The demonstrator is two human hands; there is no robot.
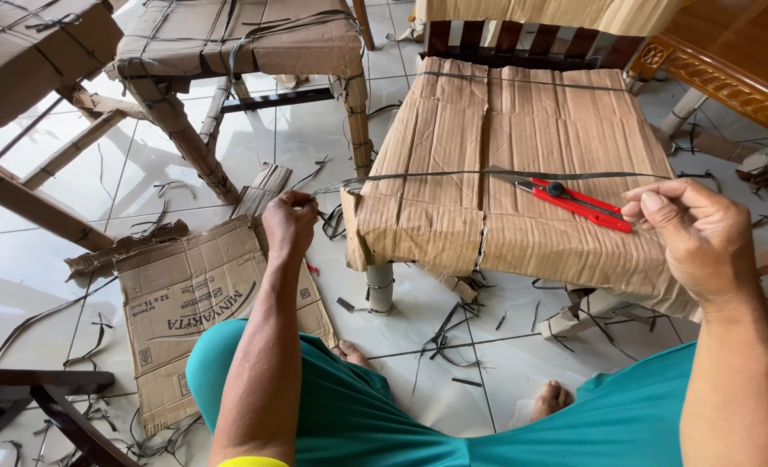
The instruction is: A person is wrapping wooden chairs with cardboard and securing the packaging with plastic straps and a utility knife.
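On wrapped chair [453, 173]: red cutter [574, 204]; strap [453, 175] taut between left hand [290, 221]; right hand [694, 233]

One head-worn camera looks steeply down and forward from the seated person, close over the cardboard-wrapped wooden chair seat [514, 164] and white tiled floor [505, 346].

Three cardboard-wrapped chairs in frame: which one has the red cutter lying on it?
The nearest chair, right in front of the person. The red cutter lies on its wrapped seat, under the dark strap pulled between both hands. The two chairs at upper left carry no tool.
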